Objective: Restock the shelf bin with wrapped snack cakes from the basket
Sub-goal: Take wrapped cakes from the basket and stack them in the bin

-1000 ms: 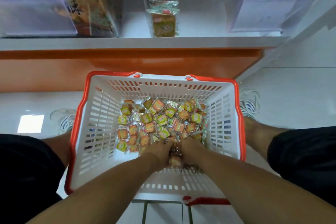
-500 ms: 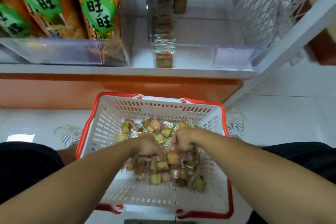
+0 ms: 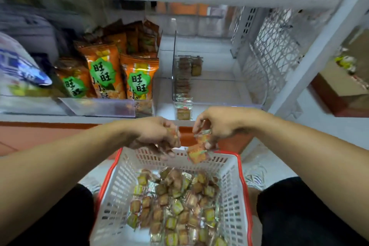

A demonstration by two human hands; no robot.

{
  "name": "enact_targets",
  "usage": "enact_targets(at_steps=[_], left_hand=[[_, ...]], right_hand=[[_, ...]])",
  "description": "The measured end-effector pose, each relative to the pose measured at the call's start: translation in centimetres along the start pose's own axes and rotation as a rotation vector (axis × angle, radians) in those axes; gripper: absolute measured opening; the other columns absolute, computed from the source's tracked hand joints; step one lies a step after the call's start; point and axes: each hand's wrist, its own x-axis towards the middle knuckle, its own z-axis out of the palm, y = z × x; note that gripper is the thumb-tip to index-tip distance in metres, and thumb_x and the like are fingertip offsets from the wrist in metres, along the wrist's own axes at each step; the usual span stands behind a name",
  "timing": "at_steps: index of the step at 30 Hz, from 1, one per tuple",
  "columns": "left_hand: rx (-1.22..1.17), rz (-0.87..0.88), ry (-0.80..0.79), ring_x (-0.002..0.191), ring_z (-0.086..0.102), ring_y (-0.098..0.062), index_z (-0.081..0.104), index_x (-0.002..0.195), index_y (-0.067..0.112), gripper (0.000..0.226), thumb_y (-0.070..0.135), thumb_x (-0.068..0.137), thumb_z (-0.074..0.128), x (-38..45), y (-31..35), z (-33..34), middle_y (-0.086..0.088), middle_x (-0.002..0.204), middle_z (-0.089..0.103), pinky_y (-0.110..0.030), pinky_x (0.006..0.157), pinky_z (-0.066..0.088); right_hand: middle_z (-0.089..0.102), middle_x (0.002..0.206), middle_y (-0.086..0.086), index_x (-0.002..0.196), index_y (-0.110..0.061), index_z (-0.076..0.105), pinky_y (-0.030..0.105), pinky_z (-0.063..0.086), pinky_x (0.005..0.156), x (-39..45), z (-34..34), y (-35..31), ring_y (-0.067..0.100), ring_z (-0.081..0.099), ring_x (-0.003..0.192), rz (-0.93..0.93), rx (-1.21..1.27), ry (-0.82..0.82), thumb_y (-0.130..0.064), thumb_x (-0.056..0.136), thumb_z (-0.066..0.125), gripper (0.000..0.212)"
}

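Both hands [image 3: 153, 136] [image 3: 217, 126] have risen above the basket [image 3: 231, 185]; each grip clutches snack cakes [image 3: 196, 154].

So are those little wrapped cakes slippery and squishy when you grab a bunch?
Probably slippery: the wrapped snack cakes have shiny crinkly wrappers, and one hangs loose below the right hand. Likely light, since each hand, the left hand too, lifts several at once. They may squash if squeezed hard, though softness cannot be seen. The many left in the basket lie jumbled, so they likely slide easily.
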Motion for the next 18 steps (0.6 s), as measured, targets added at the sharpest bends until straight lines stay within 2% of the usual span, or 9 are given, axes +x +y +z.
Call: enact_targets(at_steps=[2, 4, 6, 8, 9, 11, 13, 15, 18], left_hand=[[-0.145, 0.052, 0.047, 0.062, 0.071, -0.021, 0.064, 0.104, 0.009, 0.019, -0.004, 0.090, 0.066, -1.2, 1.2, 0.2, -0.014, 0.077, 0.065, -0.034, 0.058, 0.061], [-0.258, 0.077, 0.068, 0.058, 0.068, -0.016, 0.064, 0.110, 0.010, 0.022, -0.001, 0.090, 0.068, -2.0, 1.7, 0.3, -0.008, 0.069, 0.064, -0.035, 0.060, 0.062], [-0.385, 0.107, 0.063, 0.056, 0.067, -0.013, 0.064, 0.116, 0.008, 0.023, 0.003, 0.093, 0.067, -2.5, 1.9, 0.6, -0.005, 0.069, 0.068, -0.035, 0.062, 0.063], [-0.478, 0.120, 0.096, 0.061, 0.069, -0.015, 0.066, 0.121, 0.004, 0.026, 0.008, 0.095, 0.065, -2.6, 2.2, 0.9, -0.008, 0.083, 0.071, -0.038, 0.067, 0.064], [-0.520, 0.124, 0.102, 0.067, 0.070, -0.017, 0.070, 0.120, 0.004, 0.026, 0.011, 0.096, 0.063, -2.7, 2.5, 1.1, -0.010, 0.092, 0.072, -0.040, 0.070, 0.064], [-0.691, 0.106, 0.064, 0.081, 0.075, -0.022, 0.078, 0.111, 0.008, 0.026, 0.019, 0.099, 0.058, -2.7, 2.9, 1.4, -0.014, 0.107, 0.075, -0.040, 0.071, 0.064], [-0.895, 0.080, -0.007, 0.084, 0.077, -0.028, 0.078, 0.109, 0.003, 0.035, 0.029, 0.100, 0.057, -2.9, 3.4, 1.2, -0.018, 0.111, 0.074, -0.038, 0.066, 0.064], [-1.035, 0.091, -0.091, 0.086, 0.075, -0.030, 0.074, 0.117, 0.000, 0.051, 0.045, 0.096, 0.062, -3.0, 3.7, 0.8, -0.021, 0.112, 0.070, -0.040, 0.071, 0.066], [-1.158, 0.151, -0.218, 0.098, 0.072, -0.029, 0.067, 0.129, 0.003, 0.063, 0.052, 0.089, 0.069, -3.4, 4.3, 0.2, -0.019, 0.122, 0.066, -0.041, 0.086, 0.062]], right_hand=[[0.066, 0.094, -0.017, 0.108, -0.037, 0.069, 0.023, 0.052, 0.076, -1.2, -1.5, -0.4, 0.001, 0.064, 0.083, -0.056, 0.097, 0.082, -0.020, 0.066, 0.092, 0.051], [0.069, 0.096, -0.013, 0.105, -0.037, 0.070, 0.020, 0.049, 0.074, -2.1, -2.5, -0.5, -0.006, 0.063, 0.077, -0.122, 0.221, 0.142, -0.013, 0.069, 0.090, 0.048], [0.072, 0.103, -0.006, 0.105, -0.034, 0.072, 0.027, 0.054, 0.081, -2.8, -3.0, -0.7, 0.003, 0.067, 0.086, -0.178, 0.366, 0.175, -0.007, 0.072, 0.088, 0.045], [0.073, 0.108, 0.006, 0.106, -0.028, 0.072, 0.039, 0.055, 0.089, -3.3, -3.2, -0.9, 0.021, 0.069, 0.096, -0.231, 0.524, 0.188, -0.001, 0.074, 0.085, 0.044], [0.073, 0.110, 0.011, 0.107, -0.024, 0.071, 0.042, 0.055, 0.091, -3.4, -3.3, -0.9, 0.025, 0.070, 0.094, -0.255, 0.628, 0.203, 0.003, 0.075, 0.083, 0.044], [0.073, 0.108, 0.014, 0.109, -0.018, 0.070, 0.044, 0.054, 0.092, -2.9, -3.2, -1.1, 0.020, 0.070, 0.091, -0.277, 0.822, 0.317, 0.006, 0.077, 0.080, 0.042], [0.075, 0.106, 0.003, 0.109, -0.020, 0.069, 0.039, 0.056, 0.094, -2.2, -2.8, -1.5, 0.013, 0.070, 0.100, -0.323, 0.815, 0.602, 0.002, 0.078, 0.081, 0.040], [0.072, 0.106, -0.008, 0.109, -0.024, 0.067, 0.032, 0.055, 0.095, -1.6, -2.0, -2.2, 0.009, 0.068, 0.104, -0.426, 0.704, 0.863, 0.001, 0.079, 0.080, 0.040], [0.066, 0.108, -0.013, 0.108, -0.027, 0.066, 0.027, 0.051, 0.092, -1.2, -0.9, -3.1, 0.014, 0.064, 0.106, -0.588, 0.375, 1.053, 0.002, 0.077, 0.078, 0.045]])
